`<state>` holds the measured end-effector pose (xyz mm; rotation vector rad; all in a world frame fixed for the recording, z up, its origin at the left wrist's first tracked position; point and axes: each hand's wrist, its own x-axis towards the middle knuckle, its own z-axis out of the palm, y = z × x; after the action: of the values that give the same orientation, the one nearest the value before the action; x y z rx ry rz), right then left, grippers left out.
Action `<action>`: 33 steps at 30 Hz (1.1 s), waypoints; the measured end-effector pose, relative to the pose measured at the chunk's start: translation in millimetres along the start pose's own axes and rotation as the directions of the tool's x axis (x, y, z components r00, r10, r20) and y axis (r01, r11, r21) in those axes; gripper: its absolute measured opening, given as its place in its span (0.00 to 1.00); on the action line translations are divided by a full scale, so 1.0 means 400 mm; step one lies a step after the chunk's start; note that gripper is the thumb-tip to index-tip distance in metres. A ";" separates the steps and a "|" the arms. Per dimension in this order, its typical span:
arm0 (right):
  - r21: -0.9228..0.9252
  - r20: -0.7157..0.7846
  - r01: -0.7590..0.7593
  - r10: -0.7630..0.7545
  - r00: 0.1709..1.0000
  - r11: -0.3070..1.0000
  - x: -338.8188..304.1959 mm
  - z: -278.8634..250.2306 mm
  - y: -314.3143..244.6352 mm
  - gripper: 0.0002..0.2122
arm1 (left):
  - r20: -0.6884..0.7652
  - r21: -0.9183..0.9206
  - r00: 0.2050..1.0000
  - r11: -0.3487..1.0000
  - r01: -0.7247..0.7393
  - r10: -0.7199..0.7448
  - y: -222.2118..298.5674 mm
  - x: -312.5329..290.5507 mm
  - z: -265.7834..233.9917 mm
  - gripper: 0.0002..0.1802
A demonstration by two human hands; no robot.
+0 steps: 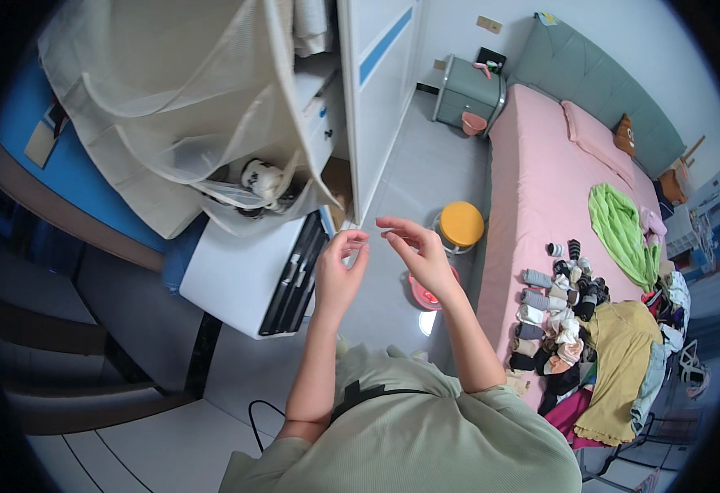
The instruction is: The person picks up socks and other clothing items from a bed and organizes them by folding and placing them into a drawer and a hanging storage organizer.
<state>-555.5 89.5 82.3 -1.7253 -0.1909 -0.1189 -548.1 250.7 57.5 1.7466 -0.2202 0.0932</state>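
My left hand (340,269) is raised in front of my body, its fingers loosely curved and the thumb apart from them, with nothing seen in it. Beside it my right hand (418,253) is open too, fingers stretched toward the left hand; the two do not touch. Left of my hands stands a white cabinet (233,267) with black drawer fronts. Above it hangs a sheer beige hanging organizer (171,90), with a white and dark item (261,178) in its lowest pocket. Past my right hand are a yellow-topped stool (461,224) and a pink basin (427,289) on the floor.
At right is a pink bed (524,172) bearing rolled socks (541,300), a green cloth (623,234) and a mustard garment (623,353). A grey-green nightstand (467,92) stands at the back. A white wardrobe door (370,107) rises ahead.
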 end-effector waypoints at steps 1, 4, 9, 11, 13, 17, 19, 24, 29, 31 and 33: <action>0.003 -0.007 -0.004 0.004 1.000 1.000 -0.019 -0.032 0.005 0.13 | 0.016 0.010 1.000 1.000 0.000 0.000 0.005 -0.010 0.033 0.10; 0.007 -0.045 -0.013 0.013 0.999 1.000 -0.078 -0.132 0.024 0.13 | 0.068 0.003 0.998 1.000 -0.012 0.012 0.034 -0.042 0.142 0.08; 0.027 -0.114 -0.086 0.089 0.989 0.996 -0.189 -0.287 0.056 0.13 | 0.162 0.015 0.987 1.000 -0.007 0.005 0.046 -0.094 0.313 0.08; 0.037 -0.157 -0.125 0.129 0.979 0.991 -0.237 -0.348 0.072 0.13 | 0.208 0.024 0.978 1.000 -0.013 0.008 0.055 -0.112 0.384 0.08; 0.032 -0.192 -0.096 0.100 0.976 0.995 -0.285 -0.409 0.093 0.13 | 0.271 0.020 0.963 1.000 0.000 -0.006 0.068 -0.128 0.454 0.08; 0.101 -0.283 -0.142 0.166 0.945 0.985 -0.372 -0.504 0.115 0.14 | 0.399 0.025 0.916 0.999 0.028 -0.036 0.098 -0.154 0.569 0.08; 0.091 -0.351 -0.124 0.148 0.925 0.988 -0.409 -0.542 0.145 0.14 | 0.444 0.037 0.896 0.999 -0.015 -0.003 0.108 -0.157 0.617 0.08; 0.114 -0.457 -0.164 0.198 0.867 0.980 -0.462 -0.597 0.165 0.13 | 0.549 -0.011 0.835 1.000 -0.026 0.028 0.100 -0.141 0.701 0.07; 0.133 -0.535 -0.220 0.257 0.805 0.966 -0.470 -0.631 0.177 0.13 | 0.650 -0.056 0.758 0.998 -0.027 0.058 0.084 -0.091 0.772 0.07; 0.096 -0.571 -0.220 0.235 0.787 0.971 -0.464 -0.644 0.200 0.13 | 0.683 -0.088 0.724 0.995 -0.047 0.094 0.067 -0.060 0.802 0.07; 0.066 -0.611 -0.219 0.213 0.762 0.973 -0.449 -0.663 0.205 0.13 | 0.717 -0.106 0.690 0.994 -0.035 0.101 0.068 -0.021 0.831 0.07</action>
<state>-707.8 -195.2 12.2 -1.6160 0.4992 -0.5059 -581.8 -79.1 19.7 1.6097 -0.8611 -0.5686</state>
